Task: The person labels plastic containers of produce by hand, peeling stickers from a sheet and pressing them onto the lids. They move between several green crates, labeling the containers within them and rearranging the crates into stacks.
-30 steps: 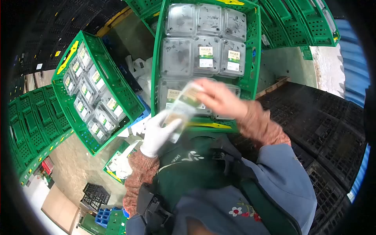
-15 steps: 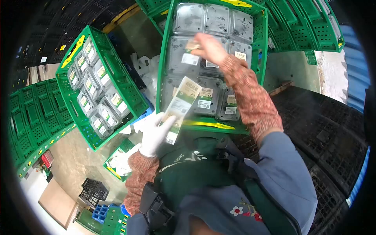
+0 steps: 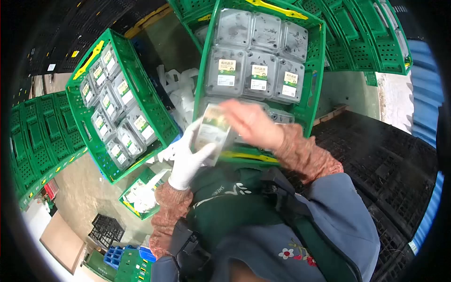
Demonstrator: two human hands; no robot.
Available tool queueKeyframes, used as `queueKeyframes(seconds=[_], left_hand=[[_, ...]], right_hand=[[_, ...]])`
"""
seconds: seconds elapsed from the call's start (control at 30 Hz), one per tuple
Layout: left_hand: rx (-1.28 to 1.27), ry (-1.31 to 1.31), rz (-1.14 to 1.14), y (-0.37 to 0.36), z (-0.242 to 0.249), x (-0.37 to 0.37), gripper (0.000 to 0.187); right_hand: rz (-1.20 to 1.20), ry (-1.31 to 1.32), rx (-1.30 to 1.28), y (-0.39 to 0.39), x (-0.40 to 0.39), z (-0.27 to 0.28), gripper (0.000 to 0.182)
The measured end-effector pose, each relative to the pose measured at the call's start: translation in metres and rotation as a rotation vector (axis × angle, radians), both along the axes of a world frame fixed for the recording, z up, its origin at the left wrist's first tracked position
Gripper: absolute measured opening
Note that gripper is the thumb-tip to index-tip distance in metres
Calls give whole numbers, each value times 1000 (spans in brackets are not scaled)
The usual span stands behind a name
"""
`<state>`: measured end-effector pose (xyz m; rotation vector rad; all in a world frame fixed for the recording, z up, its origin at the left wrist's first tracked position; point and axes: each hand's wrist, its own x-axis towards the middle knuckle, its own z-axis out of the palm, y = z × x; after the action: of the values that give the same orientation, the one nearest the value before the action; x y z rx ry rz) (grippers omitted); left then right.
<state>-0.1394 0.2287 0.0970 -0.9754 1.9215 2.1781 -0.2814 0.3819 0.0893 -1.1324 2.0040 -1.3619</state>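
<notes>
My left hand [image 3: 187,157], in a white glove, is closed on a strip of printed labels [image 3: 212,131] in front of the crate. My bare right hand [image 3: 253,123] is beside the strip's upper end. Its fingers are smeared by motion, so a grip on a label cannot be made out. Below both hands is a green crate [image 3: 318,89] of clear lidded plastic boxes. Labels show on the middle row, including the left box [image 3: 225,75]; the back-row boxes [image 3: 233,27] have plain lids. My hands partly cover the front row.
To the left a second green crate [image 3: 157,115] holds several labelled boxes. White plastic scraps [image 3: 181,89] lie between the crates. More green crates [image 3: 40,136] stand at far left, and black crates [image 3: 376,155] at right. A small green bin [image 3: 136,214] with white scraps is on the floor.
My right hand has moved from the middle row down to the label strip. The label it held over the left middle box now lies on that lid. The strip has tilted more upright.
</notes>
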Motion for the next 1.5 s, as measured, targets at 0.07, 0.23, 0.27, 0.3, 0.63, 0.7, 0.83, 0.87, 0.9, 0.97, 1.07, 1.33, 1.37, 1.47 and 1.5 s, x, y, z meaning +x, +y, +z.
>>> queueKeyframes(seconds=[0.07, 0.23, 0.27, 0.3, 0.63, 0.7, 0.83, 0.87, 0.9, 0.97, 1.07, 1.33, 1.37, 1.47, 1.5], left_hand=[[71, 27, 15, -3, 1, -15, 15], [-21, -80, -27, -8, -14, -35, 16], [-63, -66, -77, -3, -13, -39, 17], [-105, -51, -124, 2, -10, -44, 18], [-79, -130, -240, -10, -1, -48, 21], [-115, -95, -245, -14, 1, -49, 22], [-59, -126, -148, -17, -9, -49, 22], [-31, -152, -132, -17, -10, -52, 21], [-2, -183, -124, -17, -11, -54, 21], [-167, 52, -143, -12, -20, -67, 27], [52, -79, -68, -9, -7, -93, 23], [-81, -141, -196, 15, -14, -109, 22], [-61, -172, -204, 15, -17, -106, 22], [-11, -219, -194, 11, -24, -98, 21], [3, -218, -203, 10, -23, -97, 21]], right_hand=[[-35, 9, -45, -8, 15, 0, 16], [-161, 180, -2, -6, -23, -1, 12], [-149, 347, 11, -6, -42, -15, 13], [-133, 516, 23, -7, -66, -27, 15], [-104, 573, 859, -74, -272, -134, 64], [-252, 766, 807, -68, -252, -123, 80], [-274, -160, 76, -40, -180, -81, 74], [-89, -183, 80, -32, -153, -51, 63], [88, -211, 85, -25, -126, -26, 53], [-9, 99, -68, -15, -81, -25, 33], [-54, -98, 27, -8, -58, -8, 19], [-554, 211, 49, 19, -161, -27, 12], [-676, 414, 130, 30, -205, -60, 15], [-470, 658, 476, 47, -294, -114, 27], [-387, 515, 625, 42, -303, -127, 32]])
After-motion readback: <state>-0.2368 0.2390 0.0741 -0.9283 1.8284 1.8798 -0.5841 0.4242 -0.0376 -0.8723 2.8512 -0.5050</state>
